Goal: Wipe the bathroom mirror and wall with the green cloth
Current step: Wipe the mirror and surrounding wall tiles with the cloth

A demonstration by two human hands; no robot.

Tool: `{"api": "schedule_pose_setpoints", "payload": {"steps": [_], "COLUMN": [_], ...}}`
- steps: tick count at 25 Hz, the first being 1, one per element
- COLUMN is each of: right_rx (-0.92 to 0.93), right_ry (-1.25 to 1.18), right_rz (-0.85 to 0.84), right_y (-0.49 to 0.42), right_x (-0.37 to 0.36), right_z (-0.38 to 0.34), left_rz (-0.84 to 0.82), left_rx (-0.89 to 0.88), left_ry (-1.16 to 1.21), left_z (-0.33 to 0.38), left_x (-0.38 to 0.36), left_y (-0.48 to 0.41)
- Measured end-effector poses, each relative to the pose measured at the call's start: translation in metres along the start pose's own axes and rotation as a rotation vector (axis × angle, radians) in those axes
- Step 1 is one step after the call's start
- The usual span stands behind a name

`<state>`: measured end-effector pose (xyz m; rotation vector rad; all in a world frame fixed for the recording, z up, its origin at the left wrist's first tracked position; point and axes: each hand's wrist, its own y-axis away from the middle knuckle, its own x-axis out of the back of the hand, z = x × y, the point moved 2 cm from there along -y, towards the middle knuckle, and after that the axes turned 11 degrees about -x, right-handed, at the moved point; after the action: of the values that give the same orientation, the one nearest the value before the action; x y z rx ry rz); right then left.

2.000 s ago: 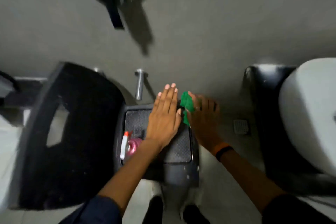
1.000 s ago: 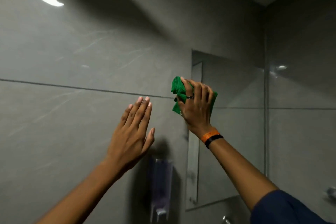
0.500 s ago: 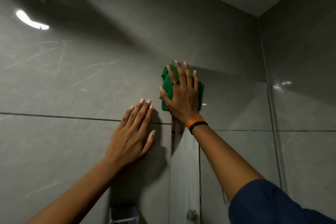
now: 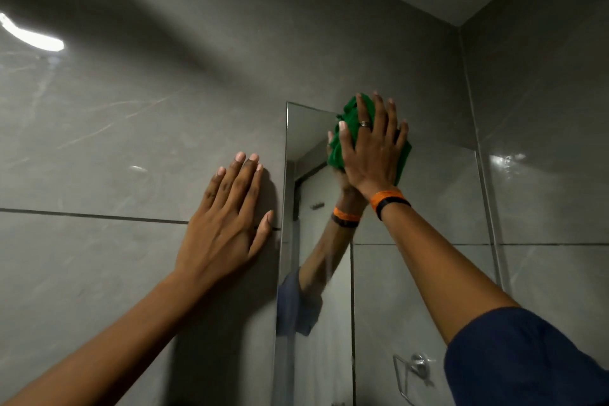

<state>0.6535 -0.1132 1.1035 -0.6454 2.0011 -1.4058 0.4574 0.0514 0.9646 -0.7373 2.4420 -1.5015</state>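
The mirror-wiping step is judged to be in hand, and at an early stage of it: the green cloth (image 4: 342, 142) is pressed flat against the mirror (image 4: 428, 208) at its top edge, toward the upper-left corner, at about 12 o'clock from the middle of the view. The cloth is held under the right hand (image 4: 372, 155), whose fingers are spread open and laid flat over it, so it is pinned by the palm rather than pinched. An orange and black wristband (image 4: 389, 201) is worn on that wrist.

The left hand (image 4: 227, 224) is laid flat on the grey tiled wall (image 4: 131, 142) at about 9 o'clock from the cloth, just beside the mirror's left edge; its fingers are extended and close together, nothing is gripped, and it seems to be used as a brace.

The cloth is seen as a bunched, crumpled wad of bright green, with folds showing at 11 o'clock and 4 o'clock around the hand; part of it is doubled in the reflection.

For the next move, steady palm pressure is called for while the cloth is swept across or down the glass, with overlapping passes. The lower mirror and the wall are judged to be left to wipe. Whether the glass is wet or streaked cannot be told.
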Motion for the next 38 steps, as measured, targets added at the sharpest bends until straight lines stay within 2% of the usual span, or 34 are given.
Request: {"api": "schedule_pose_setpoints", "payload": {"steps": [11, 18, 24, 30, 38], "right_rx": [-0.257, -0.450, -0.498, -0.623, -0.784], "right_ry": [0.086, 0.199, 0.271, 0.294, 0.273], "right_rz": [-0.077, -0.167, -0.193, -0.159, -0.163], "right_y": [-0.029, -0.049, -0.050, 0.026, 0.190], "right_x": [-0.008, -0.011, -0.009, 0.006, 0.043], "right_z": [0.149, 0.207, 0.223, 0.231, 0.263], "left_rz": [0.054, 0.074, 0.101, 0.103, 0.053], "left_rx": [-0.029, -0.041, -0.055, -0.072, -0.149], "left_ry": [-0.041, -0.050, -0.054, 0.013, 0.121], "left_z": [-0.002, -0.005, -0.005, 0.013, 0.033], "left_x": [-0.009, -0.015, -0.018, -0.019, -0.017], "left_y": [-0.001, -0.001, 0.000, 0.025, 0.075]}}
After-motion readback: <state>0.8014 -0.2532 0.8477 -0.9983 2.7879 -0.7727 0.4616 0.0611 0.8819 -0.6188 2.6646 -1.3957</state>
